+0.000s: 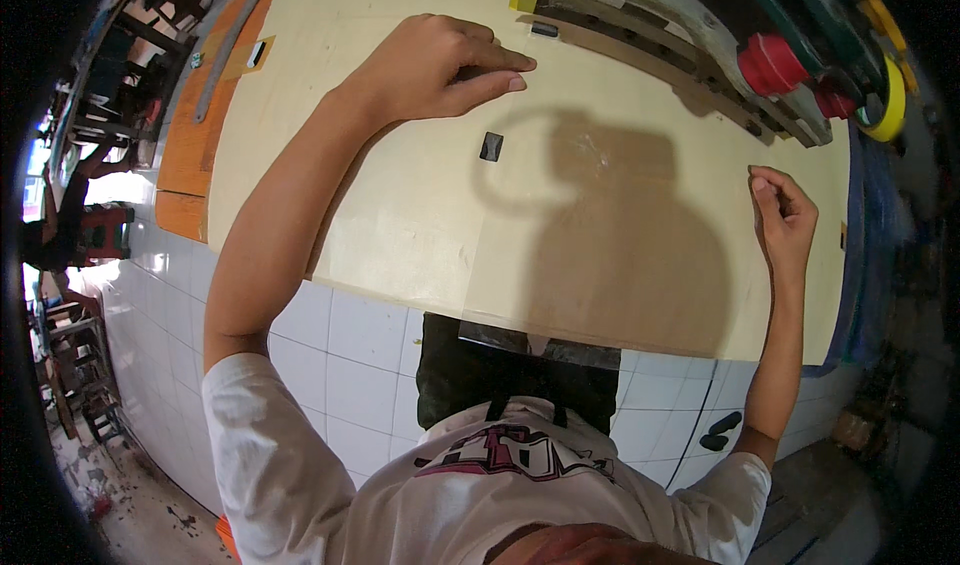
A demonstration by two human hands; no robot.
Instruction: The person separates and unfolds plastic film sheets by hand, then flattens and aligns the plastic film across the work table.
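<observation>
Holds left hand (440, 70) with fingertips parted beyond the small black piece (491, 147), right hand (787, 215) curled near the right edge of the table (400, 205); cannot tell if gripping. Has the piece lying mid-table, presumably for easy reach.

Head-worn fisheye, facing down, close above table (410, 210)

A shirt front bears the scene's clearest print.
Bold, block-style lettering (520, 458) in black, white and magenta spans the chest of the white T-shirt (400, 510); foreshortened by the fabric, its wording cannot be read with certainty.
</observation>
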